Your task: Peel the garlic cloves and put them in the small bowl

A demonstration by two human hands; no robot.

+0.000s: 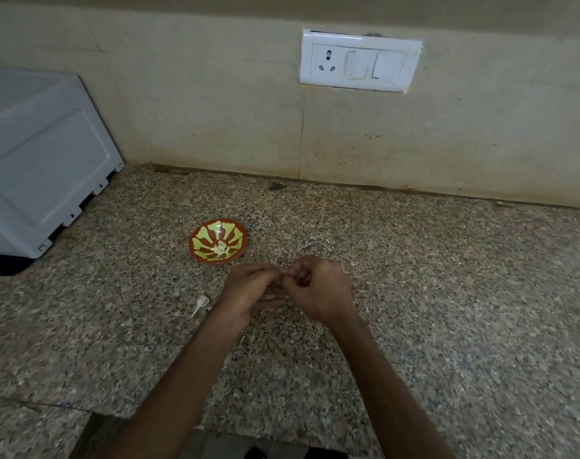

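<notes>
A small red bowl (198,251) with a yellow petal pattern stands on the granite counter, and several pale peeled cloves (221,248) lie at its bottom. Just in front of it and to the right, my left hand (248,293) and my right hand (321,289) meet fingertip to fingertip over the counter. Both pinch a small garlic clove between them; the clove is almost wholly hidden by the fingers. A white unpeeled clove with a thin tail (200,304) lies on the counter to the left of my left hand.
A grey-white appliance (40,160) fills the left side of the counter. On the tiled wall behind sits a white socket and switch plate (359,62). A small dark speck (276,186) lies by the wall. The counter's front edge runs at bottom left.
</notes>
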